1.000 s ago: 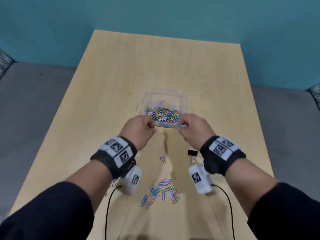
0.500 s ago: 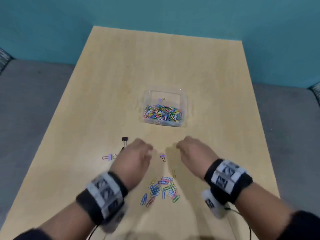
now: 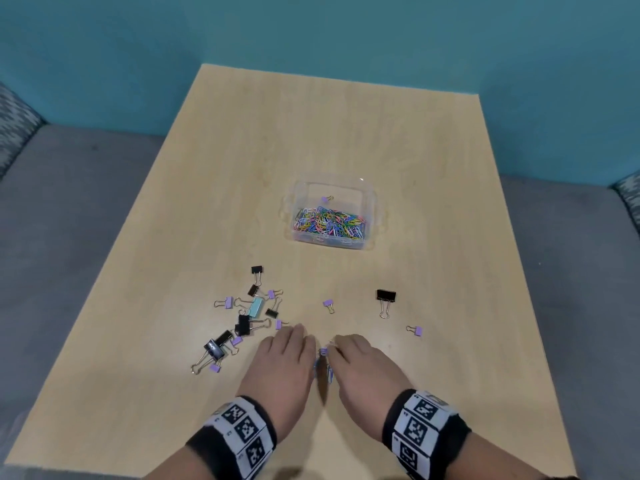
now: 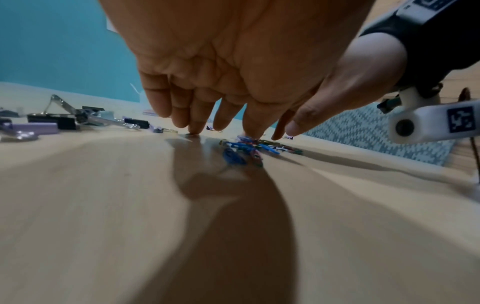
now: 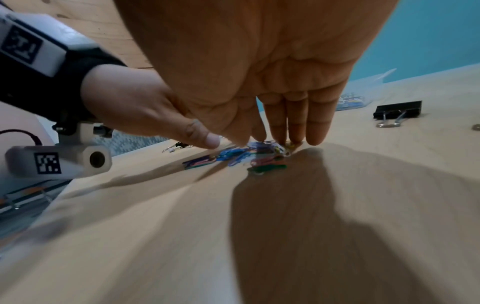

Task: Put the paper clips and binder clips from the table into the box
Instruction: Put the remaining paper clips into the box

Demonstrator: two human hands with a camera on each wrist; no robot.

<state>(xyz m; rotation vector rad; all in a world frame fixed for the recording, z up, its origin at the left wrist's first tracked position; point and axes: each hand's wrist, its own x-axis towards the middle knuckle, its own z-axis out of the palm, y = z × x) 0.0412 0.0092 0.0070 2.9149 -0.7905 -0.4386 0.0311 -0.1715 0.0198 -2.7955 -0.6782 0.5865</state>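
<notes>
The clear plastic box [image 3: 367, 226] stands mid-table with many coloured paper clips and one small purple binder clip inside. A small pile of coloured paper clips [image 3: 323, 367] [image 4: 249, 149] [image 5: 250, 159] lies near the front edge. My left hand [image 3: 292, 346] [image 4: 207, 123] and right hand [image 3: 348, 348] [image 5: 283, 139] flank the pile, their straight fingers pointing down with the tips on the table and on the clips. Neither hand holds anything. Black, purple and teal binder clips [image 3: 244, 318] lie scattered to the left.
A large black binder clip [image 3: 386, 296] [image 5: 397, 112] and two small purple ones [image 3: 328, 304] [image 3: 415, 330] lie to the front and right of my hands. The wooden table [image 3: 346, 133] meets a teal wall at the back; grey seating runs along both sides.
Both hands have drawn back from the box rim toward me and dropped to the table on either side of the near paper clip pile.
</notes>
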